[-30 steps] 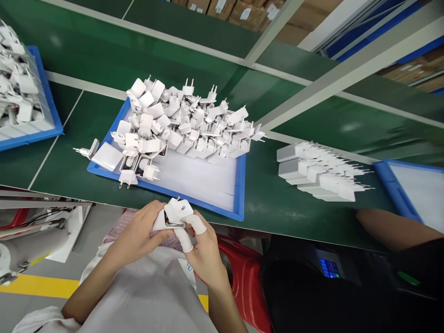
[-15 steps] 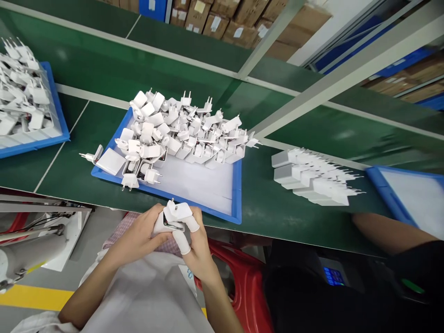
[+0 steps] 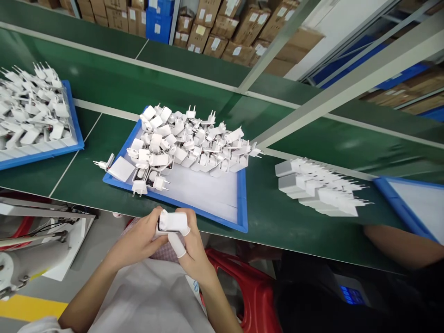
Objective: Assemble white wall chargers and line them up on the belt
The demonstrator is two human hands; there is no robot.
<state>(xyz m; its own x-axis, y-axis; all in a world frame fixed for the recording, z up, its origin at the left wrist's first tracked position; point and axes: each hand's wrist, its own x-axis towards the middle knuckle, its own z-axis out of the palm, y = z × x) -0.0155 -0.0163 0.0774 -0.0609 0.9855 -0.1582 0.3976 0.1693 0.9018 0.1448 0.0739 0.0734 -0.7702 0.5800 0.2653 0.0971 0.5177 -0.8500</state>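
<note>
Both hands are holding a white adapter (image 3: 174,223) at the front edge of the green table (image 3: 277,226), nearer than the blue tray (image 3: 244,203). Its cover's long axis is running left to right, roughly along that edge, rounded knob facing left, flat end facing right; cannot tell where its pins are pointing. Left hand (image 3: 144,236) is curling round the left end, fingers bent together, thumb pressing the near side. Right hand (image 3: 193,247) is pinching the right end between thumb and forefinger, both wearing white finger covers (image 3: 177,245). Loose adapters (image 3: 197,138) are piling along the tray's far and left edges; a white case (image 3: 121,169) is lying at its near left corner. Stacked adapters (image 3: 319,185) are standing right of the tray, pins pointing right
</note>
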